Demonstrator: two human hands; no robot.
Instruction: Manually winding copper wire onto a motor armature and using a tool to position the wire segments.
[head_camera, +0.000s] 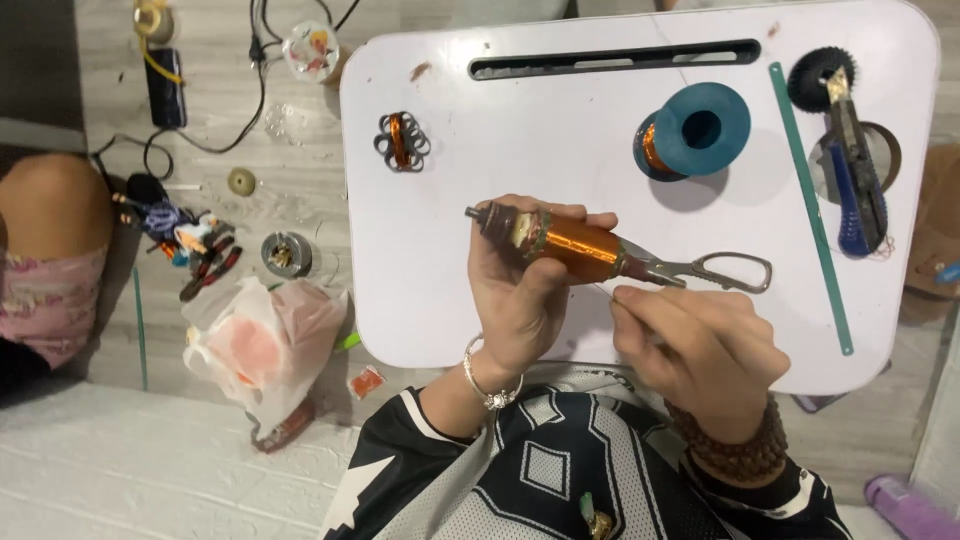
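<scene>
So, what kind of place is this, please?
Probably an informal home workshop for winding motor coils, set up on the floor. The left hand holds a copper-wound armature over a small white lap table, with a wire spool and scissors on it.

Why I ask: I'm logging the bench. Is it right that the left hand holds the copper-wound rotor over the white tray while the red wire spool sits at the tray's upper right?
Not quite. The head view shows the wire spool is teal-blue, not red. The rest stands: the left hand holds the copper-wound rotor over the white tray.

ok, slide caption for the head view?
Left hand holds copper-wound armature; right hand pinches its wire over a white tray.
</scene>
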